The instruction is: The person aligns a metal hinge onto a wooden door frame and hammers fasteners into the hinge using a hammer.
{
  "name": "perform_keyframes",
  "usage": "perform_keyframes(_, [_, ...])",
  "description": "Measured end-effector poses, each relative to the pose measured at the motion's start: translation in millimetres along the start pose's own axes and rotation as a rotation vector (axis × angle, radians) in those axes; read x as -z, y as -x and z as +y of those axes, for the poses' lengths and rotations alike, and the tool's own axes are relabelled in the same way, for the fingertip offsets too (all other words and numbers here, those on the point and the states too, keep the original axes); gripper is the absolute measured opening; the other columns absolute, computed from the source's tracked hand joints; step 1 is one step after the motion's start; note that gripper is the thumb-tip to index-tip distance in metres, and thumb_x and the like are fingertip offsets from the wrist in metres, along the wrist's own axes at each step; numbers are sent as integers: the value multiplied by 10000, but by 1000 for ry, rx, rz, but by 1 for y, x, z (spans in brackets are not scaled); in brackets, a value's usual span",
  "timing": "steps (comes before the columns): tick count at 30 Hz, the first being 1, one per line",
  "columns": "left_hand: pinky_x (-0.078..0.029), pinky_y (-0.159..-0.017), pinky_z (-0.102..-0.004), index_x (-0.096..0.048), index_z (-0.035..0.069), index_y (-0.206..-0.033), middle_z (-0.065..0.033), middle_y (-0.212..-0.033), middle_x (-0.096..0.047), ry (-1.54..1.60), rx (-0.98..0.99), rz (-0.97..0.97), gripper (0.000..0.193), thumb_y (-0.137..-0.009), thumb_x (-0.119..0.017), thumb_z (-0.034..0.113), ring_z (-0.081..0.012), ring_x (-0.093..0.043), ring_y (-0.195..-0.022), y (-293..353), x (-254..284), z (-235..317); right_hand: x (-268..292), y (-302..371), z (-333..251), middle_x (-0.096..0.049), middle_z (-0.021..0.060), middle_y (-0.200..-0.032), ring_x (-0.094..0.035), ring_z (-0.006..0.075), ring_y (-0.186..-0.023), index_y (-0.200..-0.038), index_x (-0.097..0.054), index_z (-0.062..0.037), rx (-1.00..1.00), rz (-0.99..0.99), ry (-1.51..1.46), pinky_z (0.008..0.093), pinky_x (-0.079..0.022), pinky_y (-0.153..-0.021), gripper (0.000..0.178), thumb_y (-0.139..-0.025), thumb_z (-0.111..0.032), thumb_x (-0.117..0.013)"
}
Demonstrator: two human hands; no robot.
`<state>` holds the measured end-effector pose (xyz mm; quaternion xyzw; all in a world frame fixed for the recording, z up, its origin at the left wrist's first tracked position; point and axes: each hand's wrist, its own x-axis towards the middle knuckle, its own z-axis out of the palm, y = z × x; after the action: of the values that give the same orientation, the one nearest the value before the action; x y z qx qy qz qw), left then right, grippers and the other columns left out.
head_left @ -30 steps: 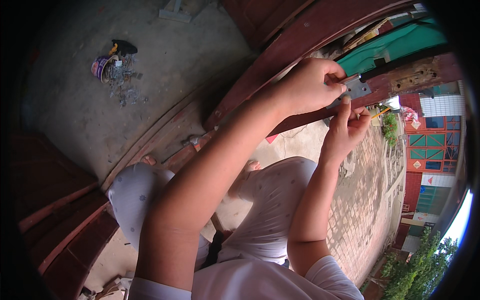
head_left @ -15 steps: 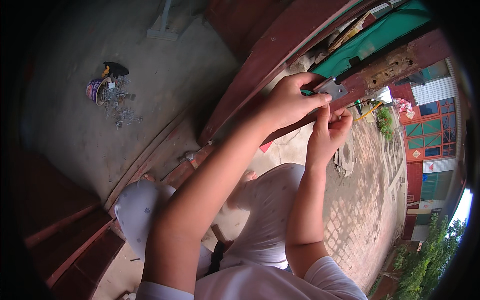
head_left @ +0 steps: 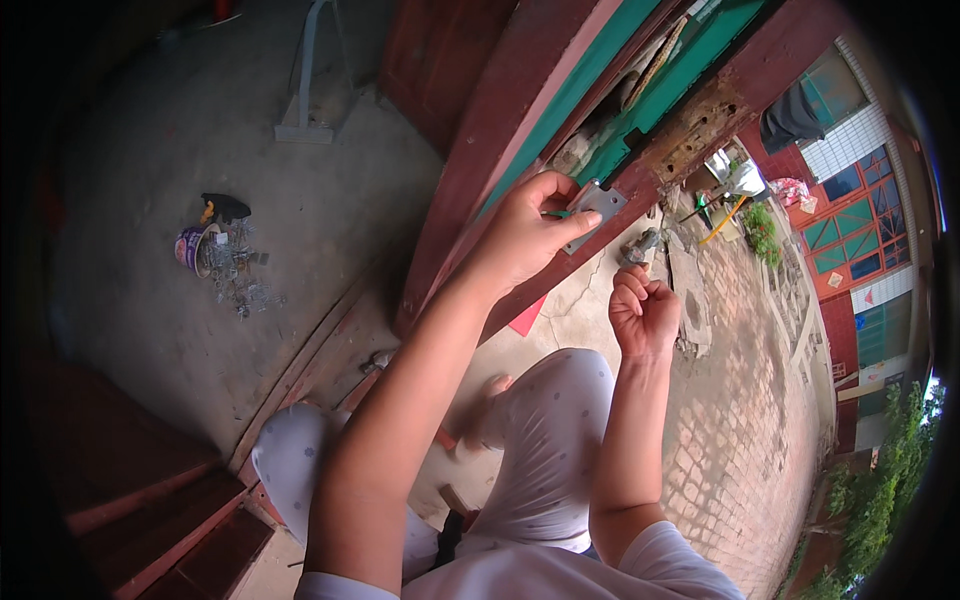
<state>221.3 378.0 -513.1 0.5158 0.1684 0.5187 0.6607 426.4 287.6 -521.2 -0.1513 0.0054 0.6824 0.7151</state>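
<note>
L hand (head_left: 530, 228): closed on 1 metal plate (head_left: 606, 203), thumb flat on its face, index finger bent round toward its upper-L edge. Plate: silver-grey, flat, straight-edged, w/ a few small dark holes; part hidden by thumb; located on maroon rail (head_left: 775, 62), tilted along w/ it. R hand (head_left: 645, 312): fingers curled in to palm, thumb side up, apart from plate, just below rail; contents, if any, hidden, can't tell. Rail: painted wood, worn bare patch (head_left: 703, 132) w/ dark holes, upper R of plate. Adj.: green panel (head_left: 640, 105), behind rail. Below rail: 1 red flat item (head_left: 527, 317), on pale ground nr person's knee. Floor, far L: 1 tub (head_left: 192, 250), purple & white, on its side, mouth to R; misc. small metal pcs (head_left: 236, 268) at mouth & spilled on grey floor, qty unclear; inside of tub mostly hidden. Just above tub: 1 black item (head_left: 228, 207) w/ yellow part, type unclear. Upper L: 1 grey metal stand (head_left: 303, 132). R side: brick paving (head_left: 725, 430), sunlit; green plant (head_left: 762, 230) beyond.
</note>
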Motion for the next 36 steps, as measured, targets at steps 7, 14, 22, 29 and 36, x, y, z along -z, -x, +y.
perform_keyframes(7, [-449,-830,-231,-580,29,-1057,-9,-1013,-620,9,-2,2,246,-845,-692,84,-79,-575,-933,-1,-1,-1,20,25,-7,-566,154,-1257,-641,180,-986,-1294,-418,13,62,92,160,162,-451,-477,333,-963,-18,-406])
perform_keyframes(14, [-451,-831,-231,-580,32,-1054,-7,-1012,-621,18,-25,-22,238,-847,-688,79,-79,-577,-931,-1,2,-2,-20,42,24,-581,148,-1264,-663,173,-963,-1113,-547,-59,296,31,657,149,-399,-436,164,-959,-101,-511])
perform_keyframes(22, [-471,-796,-231,-585,26,-1036,-10,-986,-625,-13,-8,-23,219,-845,-682,71,-76,-585,-904,-1,0,4,-55,38,63,-592,48,-906,-509,64,-690,-994,-634,-7,1051,-282,1364,178,-349,-522,121,-878,23,-614])
perform_keyframes(29, [-478,-753,-217,-582,18,-1020,-10,-943,-633,-20,-27,-11,221,-838,-691,80,-64,-586,-859,0,4,3,-68,2,79,-611,100,-926,-541,124,-672,-911,-661,-1,1678,-652,1819,213,-392,-511,233,-714,112,-712])
perform_keyframes(36, [-451,-742,-265,-586,20,-938,-31,-884,-624,-5,-88,-12,200,-837,-692,157,-92,-550,-813,-1,3,-4,-69,-9,75,-511,26,-812,-458,102,-637,-900,-690,-47,1737,-513,1974,223,-328,-481,258,-681,75,-747])
